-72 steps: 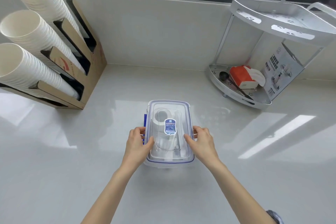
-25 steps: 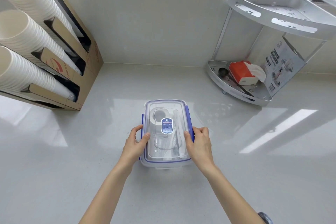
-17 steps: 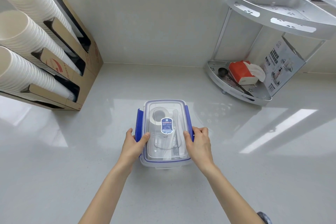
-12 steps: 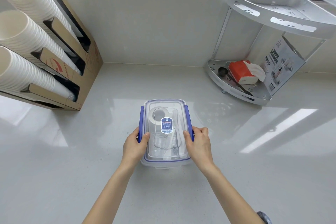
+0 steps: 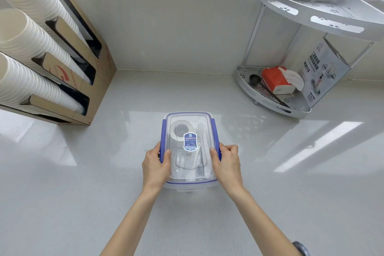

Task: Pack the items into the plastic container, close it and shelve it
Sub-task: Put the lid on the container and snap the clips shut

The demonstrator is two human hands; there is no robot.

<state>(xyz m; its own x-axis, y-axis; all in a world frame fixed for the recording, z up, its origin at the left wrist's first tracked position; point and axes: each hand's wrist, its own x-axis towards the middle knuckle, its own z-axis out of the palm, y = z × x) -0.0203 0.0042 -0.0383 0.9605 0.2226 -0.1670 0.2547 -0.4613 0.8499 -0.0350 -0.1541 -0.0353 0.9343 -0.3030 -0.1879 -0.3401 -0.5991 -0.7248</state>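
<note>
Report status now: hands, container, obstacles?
Left hand and right hand grip the side latches. Plastic container lidded, on counter. Nothing blocking.

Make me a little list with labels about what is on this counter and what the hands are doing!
box: clear plastic container with blue-edged lid, on the glossy white counter
lid: on, blue side clips folded down
inside: a white tape roll; the rest unclear
left hand: pressing the box's left side
right hand: pressing the box's right side
left of box: brown cardboard holder with stacked white paper cups
right of box: white metal corner shelf holding an orange tissue pack
</note>
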